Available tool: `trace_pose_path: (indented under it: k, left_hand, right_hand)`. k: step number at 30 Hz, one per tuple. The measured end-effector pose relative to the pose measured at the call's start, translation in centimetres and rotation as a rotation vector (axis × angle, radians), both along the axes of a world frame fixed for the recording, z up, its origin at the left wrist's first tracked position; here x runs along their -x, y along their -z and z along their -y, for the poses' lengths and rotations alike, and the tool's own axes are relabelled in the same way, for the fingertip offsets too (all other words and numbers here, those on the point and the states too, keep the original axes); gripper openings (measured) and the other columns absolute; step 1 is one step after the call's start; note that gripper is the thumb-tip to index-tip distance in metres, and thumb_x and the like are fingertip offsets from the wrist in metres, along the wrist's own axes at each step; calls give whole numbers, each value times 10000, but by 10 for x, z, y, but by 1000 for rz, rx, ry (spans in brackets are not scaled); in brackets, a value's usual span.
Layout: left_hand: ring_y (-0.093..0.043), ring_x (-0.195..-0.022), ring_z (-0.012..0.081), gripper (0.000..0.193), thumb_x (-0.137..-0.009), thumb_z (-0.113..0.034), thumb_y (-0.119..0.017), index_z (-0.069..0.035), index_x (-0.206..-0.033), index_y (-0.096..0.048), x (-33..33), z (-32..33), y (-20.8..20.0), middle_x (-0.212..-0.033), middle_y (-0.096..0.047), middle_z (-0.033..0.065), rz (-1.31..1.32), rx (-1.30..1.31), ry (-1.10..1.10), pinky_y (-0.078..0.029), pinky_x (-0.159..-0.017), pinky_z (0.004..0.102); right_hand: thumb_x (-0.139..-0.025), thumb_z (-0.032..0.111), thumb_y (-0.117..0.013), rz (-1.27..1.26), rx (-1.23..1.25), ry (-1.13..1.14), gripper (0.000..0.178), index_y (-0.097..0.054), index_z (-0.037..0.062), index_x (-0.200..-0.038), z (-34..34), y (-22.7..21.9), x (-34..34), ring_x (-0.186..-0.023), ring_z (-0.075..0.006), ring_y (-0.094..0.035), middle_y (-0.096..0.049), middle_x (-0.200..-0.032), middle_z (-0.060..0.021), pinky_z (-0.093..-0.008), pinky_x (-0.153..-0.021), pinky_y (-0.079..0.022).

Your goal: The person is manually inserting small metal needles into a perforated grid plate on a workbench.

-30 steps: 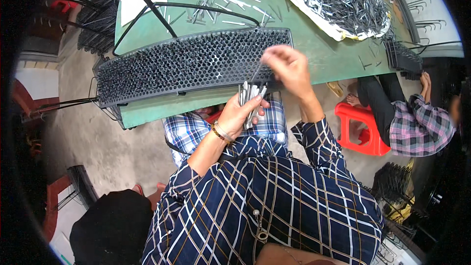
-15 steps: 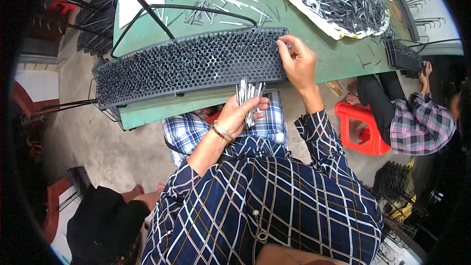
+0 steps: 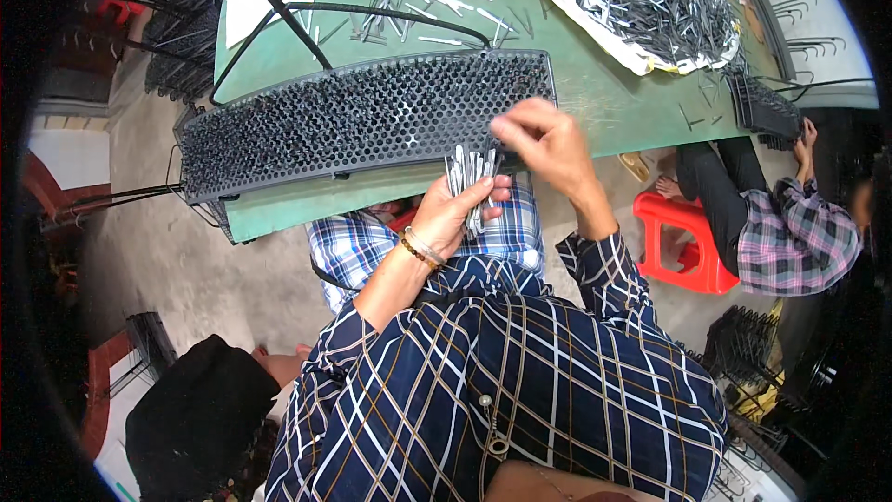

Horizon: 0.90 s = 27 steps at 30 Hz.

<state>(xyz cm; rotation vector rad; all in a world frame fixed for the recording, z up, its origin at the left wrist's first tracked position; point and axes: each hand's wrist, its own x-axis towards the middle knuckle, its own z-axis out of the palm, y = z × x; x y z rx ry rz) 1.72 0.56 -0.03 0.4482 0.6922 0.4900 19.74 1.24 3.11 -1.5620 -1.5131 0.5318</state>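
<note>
My left hand (image 3: 446, 209) is closed around a bundle of thin grey and silver sticks (image 3: 472, 177), which stand up past the thumb. Just above and right of the bundle is my right hand (image 3: 548, 144), its fingers curled and smeared by motion. Whether anything is between those fingertips I cannot tell. Behind both hands a long black perforated rack (image 3: 372, 121) lies tilted along the table edge. Dark pieces fill many of its holes, most densely toward the left, while bare holes show at the right.
The green table (image 3: 632, 116) carries scattered loose sticks (image 3: 446, 2) and a large white-rimmed sack (image 3: 641, 5) heaped with more. Black metal rods (image 3: 279, 14) rise over the rack. A person in a plaid shirt (image 3: 799, 242) sits at the right near a red stool (image 3: 683, 242).
My right hand has moved from the rack's right end down and left toward the bundle. My left hand stays in place with the sticks.
</note>
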Motion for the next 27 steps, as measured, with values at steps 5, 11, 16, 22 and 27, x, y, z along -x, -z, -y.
trace_pose_path:
  k: [5,11,16,22,27]
  left_hand:
    - [-624,-902,158,242,-914,-144,-556,-32,-1128,-539,-6,1,-7,-1014,-635,96,42,-41,5,-544,-707,273]
    - [-609,-827,119,233,-913,-153,-558,-37,-1114,-544,-2,1,-2,-983,-639,81,-25,-162,46,-511,-637,237]
    - [-592,-781,107,186,-905,-154,-568,-34,-1047,-557,-4,6,1,-944,-642,77,-70,-193,59,-484,-600,224]
    - [-612,-814,128,178,-889,-120,-590,-19,-1034,-569,-4,3,13,-957,-642,96,-32,-33,38,-530,-669,254]
    - [-624,-855,166,188,-881,-75,-587,-4,-1051,-549,-4,3,7,-966,-636,124,-34,-34,62,-561,-704,291]
  right_hand:
    - [-800,187,-707,-508,367,-106,223,-668,-32,-812,21,10,3,-568,-56,-530,-596,-684,-16,-214,-495,-409]
    - [-847,173,-662,-740,545,-75,172,-675,3,-835,20,2,3,-526,-16,-476,-601,-649,32,-168,-459,-356]
    - [-861,165,-640,-714,386,27,167,-674,4,-889,15,-4,-4,-521,-20,-471,-647,-747,-8,-164,-456,-361]
    - [-850,85,-646,-443,-78,254,257,-591,-2,-1086,-6,0,-26,-591,-22,-518,-658,-831,-44,-162,-479,-393]
    - [-833,81,-666,-136,-208,267,242,-601,5,-1054,-20,17,-34,-594,-34,-529,-657,-842,-48,-180,-496,-410]
